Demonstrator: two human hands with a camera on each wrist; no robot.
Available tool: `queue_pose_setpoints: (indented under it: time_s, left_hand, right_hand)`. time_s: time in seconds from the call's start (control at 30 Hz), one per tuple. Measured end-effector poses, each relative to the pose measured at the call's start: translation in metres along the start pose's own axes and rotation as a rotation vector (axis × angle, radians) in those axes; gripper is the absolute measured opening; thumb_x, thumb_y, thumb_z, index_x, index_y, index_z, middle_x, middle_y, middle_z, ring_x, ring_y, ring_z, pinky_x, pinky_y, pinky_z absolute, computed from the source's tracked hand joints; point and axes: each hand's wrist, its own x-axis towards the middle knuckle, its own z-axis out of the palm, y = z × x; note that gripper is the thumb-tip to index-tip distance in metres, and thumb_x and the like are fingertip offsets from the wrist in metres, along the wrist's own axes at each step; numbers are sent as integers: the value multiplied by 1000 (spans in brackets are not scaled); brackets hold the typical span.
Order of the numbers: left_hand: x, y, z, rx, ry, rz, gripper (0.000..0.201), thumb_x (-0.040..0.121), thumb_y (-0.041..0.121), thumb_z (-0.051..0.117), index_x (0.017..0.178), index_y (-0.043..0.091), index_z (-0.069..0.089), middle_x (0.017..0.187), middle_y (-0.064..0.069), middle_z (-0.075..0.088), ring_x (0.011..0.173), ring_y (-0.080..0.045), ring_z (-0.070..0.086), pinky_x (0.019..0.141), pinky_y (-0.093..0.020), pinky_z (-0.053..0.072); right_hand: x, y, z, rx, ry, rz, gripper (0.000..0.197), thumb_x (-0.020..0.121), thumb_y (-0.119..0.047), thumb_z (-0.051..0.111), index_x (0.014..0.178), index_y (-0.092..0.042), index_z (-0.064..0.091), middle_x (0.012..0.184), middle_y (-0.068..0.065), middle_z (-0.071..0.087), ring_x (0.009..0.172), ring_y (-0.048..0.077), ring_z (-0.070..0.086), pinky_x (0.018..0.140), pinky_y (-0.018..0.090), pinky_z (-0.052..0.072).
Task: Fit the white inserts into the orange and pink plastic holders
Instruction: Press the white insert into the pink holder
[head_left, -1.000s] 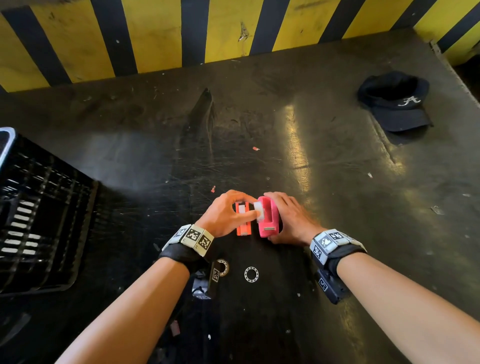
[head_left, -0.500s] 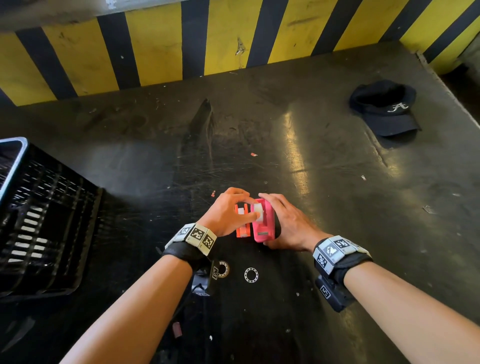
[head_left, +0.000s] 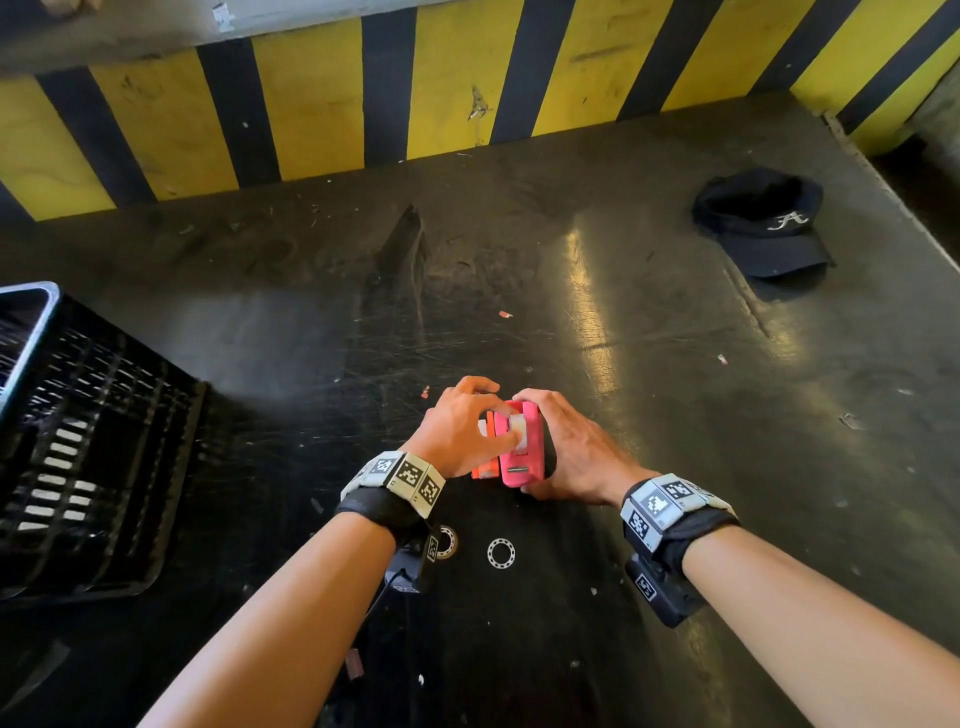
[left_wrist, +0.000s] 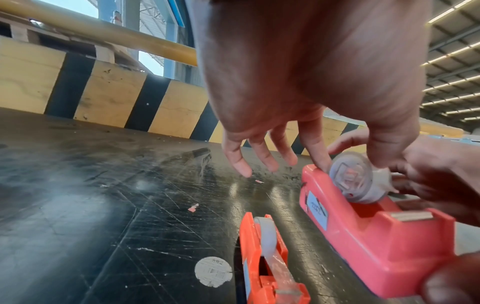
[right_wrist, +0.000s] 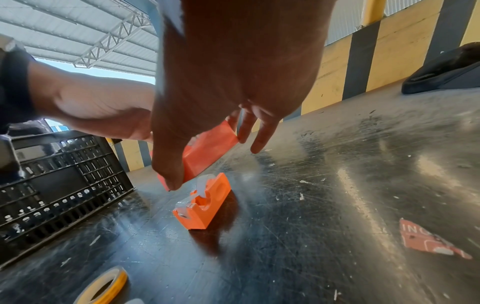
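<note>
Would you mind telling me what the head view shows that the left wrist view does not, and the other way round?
Only the head view shows the black cap, the black crate, both wristbands and two small rings on the table.

Only the left wrist view shows the round face of the white insert in the pink holder, that holder's label, and a round sticker.

Both show the left hand pinching the insert, the right hand steadying the pink holder, and the orange holder beside it.
</note>
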Motion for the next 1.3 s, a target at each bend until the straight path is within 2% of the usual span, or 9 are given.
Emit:
queue_pose_setpoints:
  time_s: [0.1,0.2,0.37,0.53,0.7,1.1,1.17,1.23,1.3]
  left_hand:
    - [-1,0,4,-139,76,27,43,86,38,76,125,30,60,141,4,51,127,-17,57,102,-39,54]
    - [-2,1,7,-255,122,18,44,86,36,76,123,25,53,130,5,58,114,-11,65,91,-30,58]
    - [-2,-3,7,-316,134,-2,34,90,33,70,119,26,53,122,8,63,108,-10,68,91,-39,60]
    - [-5,-2,-4,-389,73,-5,30,94,27,67,121,25,53,128,6,64,107,-9,70,90,-37,62]
    - [-11,-5,-10,-190,9,85,48,79,24,82,117,29,52,120,6,69,105,-7,71,90,-34,62]
    - [-16,-3,-6,37,213,278,15,89,31,75,101,26,69,113,6,74,95,-10,73,83,-35,62]
    - [-17,-3,-6,53,221,291,11,90,30,74,99,25,71,116,7,73,98,-10,72,85,-35,62]
    - [-16,-1,-7,72,194,269,9,92,30,72,100,25,73,134,5,67,111,-14,69,93,-35,59]
    - [-17,1,-7,99,109,213,11,93,32,70,101,26,74,153,7,50,126,-18,61,101,-39,53]
  right_hand:
    - [-1,-1,-1,28,10,5,104,61,-36,94,143,-39,29,145,-8,38,103,18,55,82,33,44]
    - [1,-1,-1,36,15,6,103,61,-38,94,142,-41,29,145,-10,37,108,21,58,83,35,46]
    - [5,-1,1,11,20,-20,98,60,-42,95,138,-38,35,143,-12,37,110,21,59,84,34,48]
    - [6,-1,3,18,29,-33,97,59,-48,91,140,-33,39,142,-11,37,115,21,58,94,43,54]
    - [9,1,0,19,8,-45,99,58,-47,94,141,-30,42,141,-9,39,119,18,55,98,39,53]
    - [10,3,-7,-1,-1,-56,105,57,-42,97,146,-28,42,140,-8,40,118,18,55,99,34,51]
    - [10,3,-7,-6,-5,-46,106,57,-42,97,146,-28,42,140,-8,40,119,18,55,100,34,51]
    - [11,2,-6,-17,-13,-33,105,57,-44,97,145,-28,42,141,-7,41,119,17,54,100,35,51]
    - [12,0,-6,-29,-13,-10,103,55,-46,97,141,-28,44,139,-7,43,117,18,55,99,37,52]
